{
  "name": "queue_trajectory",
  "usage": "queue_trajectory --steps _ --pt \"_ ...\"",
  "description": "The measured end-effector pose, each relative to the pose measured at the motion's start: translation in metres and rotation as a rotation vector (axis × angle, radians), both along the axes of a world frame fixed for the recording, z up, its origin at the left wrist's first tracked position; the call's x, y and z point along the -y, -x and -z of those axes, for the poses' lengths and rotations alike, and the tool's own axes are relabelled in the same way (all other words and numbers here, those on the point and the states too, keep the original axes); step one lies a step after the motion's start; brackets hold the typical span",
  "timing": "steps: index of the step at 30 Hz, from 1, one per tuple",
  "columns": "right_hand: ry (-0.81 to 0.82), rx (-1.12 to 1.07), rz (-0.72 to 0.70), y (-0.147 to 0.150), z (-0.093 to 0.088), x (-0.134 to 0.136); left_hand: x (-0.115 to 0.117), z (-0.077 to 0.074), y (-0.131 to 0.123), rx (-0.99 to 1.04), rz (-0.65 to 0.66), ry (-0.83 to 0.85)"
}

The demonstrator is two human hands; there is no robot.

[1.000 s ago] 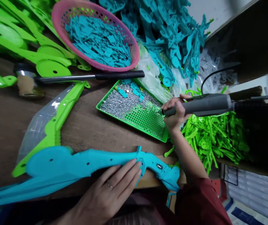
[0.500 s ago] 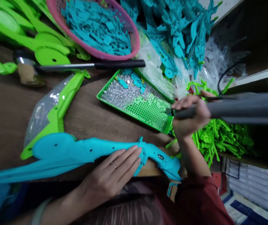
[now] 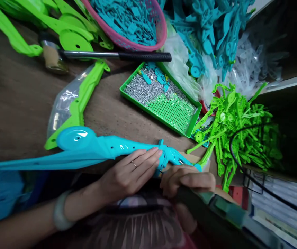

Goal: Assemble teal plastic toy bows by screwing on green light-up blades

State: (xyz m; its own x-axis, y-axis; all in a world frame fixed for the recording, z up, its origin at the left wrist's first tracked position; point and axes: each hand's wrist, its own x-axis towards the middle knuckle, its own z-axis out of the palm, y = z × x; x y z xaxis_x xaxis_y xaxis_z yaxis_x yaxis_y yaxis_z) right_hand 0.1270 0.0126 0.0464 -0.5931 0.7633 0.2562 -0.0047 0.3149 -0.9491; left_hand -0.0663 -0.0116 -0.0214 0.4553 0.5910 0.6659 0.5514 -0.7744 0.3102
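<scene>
A long blue moulded plastic part (image 3: 122,145) lies along the table's near edge, with a round bulge towards its left. My left hand (image 3: 135,169) holds it, the straight fingers together across its top and the thumb hidden. My right hand (image 3: 187,180) is closed around a dark power screwdriver (image 3: 210,211), whose body runs down to the lower right. The tool's thin tip meets the blue part's lower edge, just right of my left fingertips. The screw there, if any, is too small to make out.
A green tray (image 3: 161,122) of small screws and blue pieces sits beyond the part. Past it are a hammer (image 3: 93,54) and a pink basket (image 3: 107,24) of blue pieces. Green parts (image 3: 234,135) are heaped on the right, where a black cable (image 3: 257,186) hangs.
My right hand has brought the screwdriver from above the tray's right end down to the blue part. My left hand stays on the part. The view has shifted slightly.
</scene>
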Motion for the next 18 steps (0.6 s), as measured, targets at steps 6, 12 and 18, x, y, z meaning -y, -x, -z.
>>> queue_trajectory --steps 6,12,18 --pt "-0.173 -0.063 -0.288 0.015 -0.011 -0.017 0.009 0.007 0.000 0.004 -0.001 -0.022" --pt "-0.149 -0.210 0.163 0.009 -0.029 -0.086 0.023 0.005 -0.013 0.021 -0.092 0.013" --pt "-0.192 -0.262 0.817 0.011 0.007 -0.187 0.053 0.009 0.003 0.132 -0.030 0.177"
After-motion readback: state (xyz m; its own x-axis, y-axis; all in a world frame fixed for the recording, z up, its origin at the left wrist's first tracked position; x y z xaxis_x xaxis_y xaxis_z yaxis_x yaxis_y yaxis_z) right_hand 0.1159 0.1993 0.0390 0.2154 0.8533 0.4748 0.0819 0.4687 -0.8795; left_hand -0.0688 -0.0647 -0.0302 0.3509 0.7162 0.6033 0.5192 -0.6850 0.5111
